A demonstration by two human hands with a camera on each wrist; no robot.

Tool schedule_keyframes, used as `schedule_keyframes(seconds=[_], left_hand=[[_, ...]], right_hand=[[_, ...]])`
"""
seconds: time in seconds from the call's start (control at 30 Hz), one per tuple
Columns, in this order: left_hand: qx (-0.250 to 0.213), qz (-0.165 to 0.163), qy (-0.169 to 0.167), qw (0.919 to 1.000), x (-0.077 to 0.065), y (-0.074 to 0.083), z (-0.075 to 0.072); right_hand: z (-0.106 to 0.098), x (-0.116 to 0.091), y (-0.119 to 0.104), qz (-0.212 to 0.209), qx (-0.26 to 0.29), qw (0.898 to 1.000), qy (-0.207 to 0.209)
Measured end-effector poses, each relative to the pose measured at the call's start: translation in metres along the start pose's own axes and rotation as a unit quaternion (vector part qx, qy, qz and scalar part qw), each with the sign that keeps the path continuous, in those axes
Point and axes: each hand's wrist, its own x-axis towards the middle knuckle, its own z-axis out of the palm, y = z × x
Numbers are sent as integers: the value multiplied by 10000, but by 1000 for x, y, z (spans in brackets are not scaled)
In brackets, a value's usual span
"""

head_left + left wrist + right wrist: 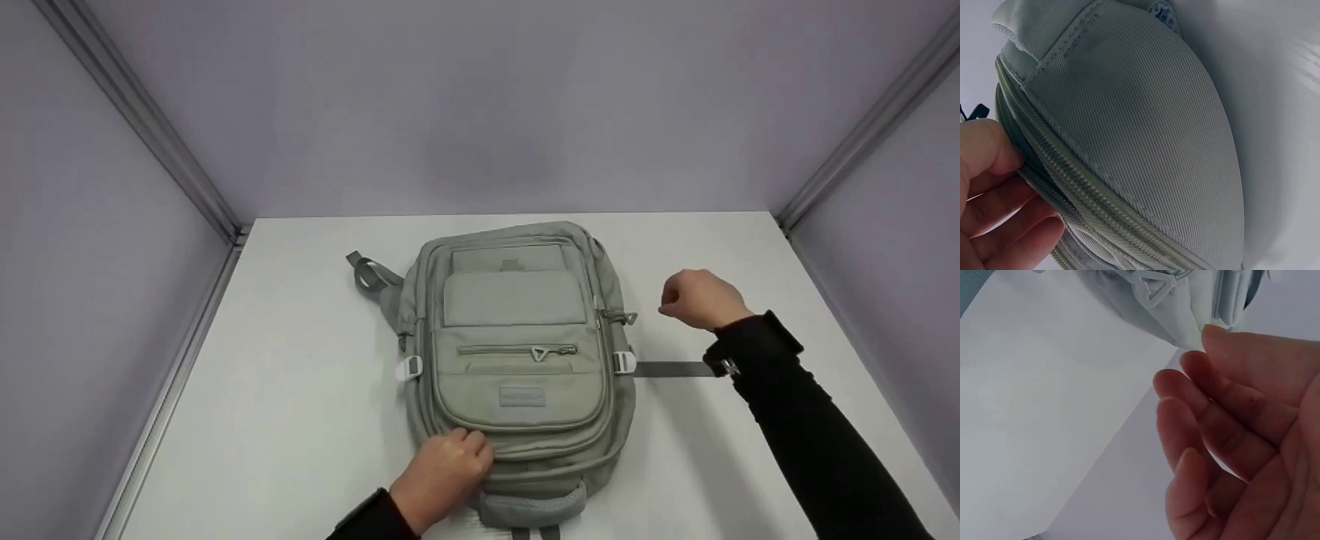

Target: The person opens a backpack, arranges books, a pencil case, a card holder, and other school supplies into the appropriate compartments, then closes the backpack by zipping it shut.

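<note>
A grey-green backpack [517,300] lies front side up on the white table, its top handle [534,510] toward me. My left hand [446,476] is at the near left edge of the backpack; its thumb and fingers pinch the fabric beside a zipper [1089,180] in the left wrist view. To the right of the bag, my right hand [705,300] hovers with loosely curled fingers and holds nothing. Closest to it is a triangular zipper pull [1154,289] on the bag's side. Another pull [540,352] hangs on the front pocket.
A dark strap [675,369] stretches over the table from the bag's right side, passing under my right wrist. Another strap [371,276] sticks out at the upper left. Pale panels [495,105] wall in the white table [300,390] at the back and both sides.
</note>
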Motion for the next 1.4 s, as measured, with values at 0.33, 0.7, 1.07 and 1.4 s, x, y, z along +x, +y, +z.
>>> schedule_keyframes(seconds=[0.33,0.7,1.07,1.4], left_hand=[[-571,-474,74,9972,-8,2,4],[-733,-1061,507,9904,-19,3,14],[-1247,-1493,713,9783,-28,0,14],[-1222,-1666,559,9768,-31,4,14]], right_hand=[[12,-64,6,-44,466,9960,764],[64,-110,-16,44,944,9835,1542],[99,-116,-33,-68,1457,9700,1944],[74,-73,-46,-462,1344,9743,1750]])
